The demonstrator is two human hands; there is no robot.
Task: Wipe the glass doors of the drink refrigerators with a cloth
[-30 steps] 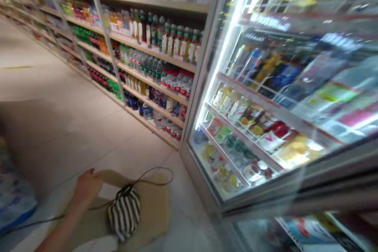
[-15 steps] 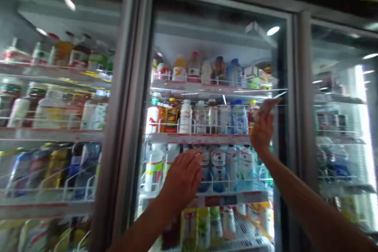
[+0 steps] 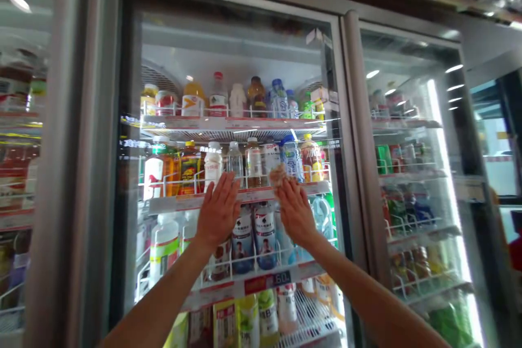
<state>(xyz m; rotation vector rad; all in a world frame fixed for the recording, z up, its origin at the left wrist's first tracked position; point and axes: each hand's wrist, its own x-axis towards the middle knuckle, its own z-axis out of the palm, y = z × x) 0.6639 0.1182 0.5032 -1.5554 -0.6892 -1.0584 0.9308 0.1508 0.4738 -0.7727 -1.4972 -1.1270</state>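
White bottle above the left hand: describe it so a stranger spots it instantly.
On the middle glass cooler door, look through to the second shelf from the top. Just above the left hand stands the white bottle: white cap and body, between a dark orange-labelled bottle and a clear one.

Your left hand (image 3: 219,212) and your right hand (image 3: 294,213) are bare, each with slim fingers (image 3: 228,186) and a narrow wrist just behind them, and further back from the fingers your left forearm (image 3: 163,294) and right forearm (image 3: 367,296) run on lean, smooth and uncovered by any sleeve.
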